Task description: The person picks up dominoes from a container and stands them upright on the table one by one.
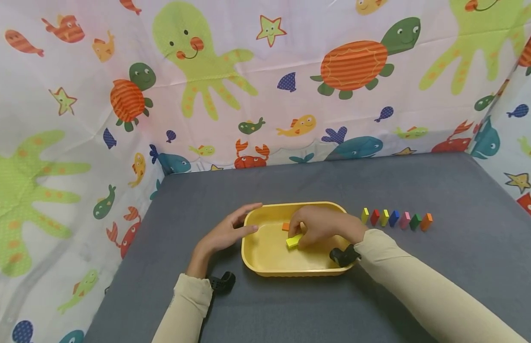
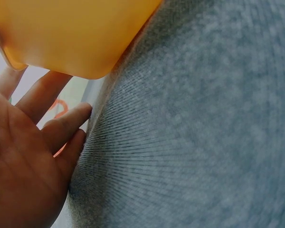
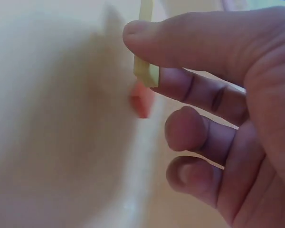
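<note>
My right hand point(image 1: 319, 224) is inside the yellow plastic tray point(image 1: 270, 272), pinching a yellow block point(image 1: 293, 241) between thumb and index finger. In the right wrist view the yellow block point(image 3: 147, 76) is held by one end part, with the other fingers loosely bent below. An orange block point(image 1: 285, 226) lies in the tray just beyond the held block. My left hand point(image 1: 224, 233) is at the tray's left end, its thumb over the rim and its fingers stretched along the outside. In the left wrist view those fingers point(image 2: 66, 126) are nearly straight beside the tray wall.
Right of the tray, a row of upright blocks stands on the grey table cloth point(image 1: 291, 309): yellow point(image 1: 365, 216), red point(image 1: 374, 217), another yellow, blue point(image 1: 393, 218), pink point(image 1: 404, 220), green point(image 1: 415, 222) and orange point(image 1: 426, 222). A sea-animal print curtain point(image 1: 265, 109) encloses the back and sides.
</note>
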Demonstrator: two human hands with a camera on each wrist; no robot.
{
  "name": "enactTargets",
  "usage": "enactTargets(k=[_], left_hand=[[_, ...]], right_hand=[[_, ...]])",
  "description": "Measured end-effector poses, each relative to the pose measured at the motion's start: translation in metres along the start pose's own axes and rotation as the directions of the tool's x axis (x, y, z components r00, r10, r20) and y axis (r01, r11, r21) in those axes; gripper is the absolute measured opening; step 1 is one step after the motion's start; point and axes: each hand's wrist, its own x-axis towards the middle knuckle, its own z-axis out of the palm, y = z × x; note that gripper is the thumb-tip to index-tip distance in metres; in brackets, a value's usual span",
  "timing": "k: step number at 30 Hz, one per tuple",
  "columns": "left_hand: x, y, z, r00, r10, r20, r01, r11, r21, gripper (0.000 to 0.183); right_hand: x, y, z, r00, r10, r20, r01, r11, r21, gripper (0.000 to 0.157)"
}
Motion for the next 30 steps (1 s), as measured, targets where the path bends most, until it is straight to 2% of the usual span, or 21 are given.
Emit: enactTargets(k=[7,11,13,18,25,30], left_hand=[[0.001,0.001,0.001,1.000,0.013,0.008,-0.013,1.000,-0.005,0.059],[0.002,0.002,0.002,1.000,0.014,0.010,-0.014,1.000,-0.003,0.059],[0.003,0.002,0.002,1.000,0.013,0.009,-0.013,1.000,-0.002,0.058],[0.004,0.000,0.003,1.000,0.015,0.015,-0.015,1.000,0.002,0.059],[0.003,-0.002,0.003,1.000,0.017,0.006,-0.017,1.000,0.007,0.060],[0.002,-0.003,0.002,1.000,0.016,-0.001,-0.016,1.000,0.011,0.060]], right_hand=[[-0.027,-0.001,-0.019,0.994,0.034,-0.106,-0.023,0.994,0.105,0.023],[-0.049,0.006,-0.025,0.976,0.093,-0.199,-0.064,0.988,0.144,0.025],[-0.061,0.010,-0.025,0.960,0.130,-0.249,-0.089,0.981,0.170,0.026],[-0.095,0.024,-0.024,0.912,0.161,-0.377,-0.080,0.972,0.222,0.025],[-0.135,0.040,-0.021,0.843,0.134,-0.521,-0.021,0.976,0.216,0.026],[-0.157,0.046,-0.020,0.784,0.192,-0.590,-0.092,0.976,0.195,0.028]])
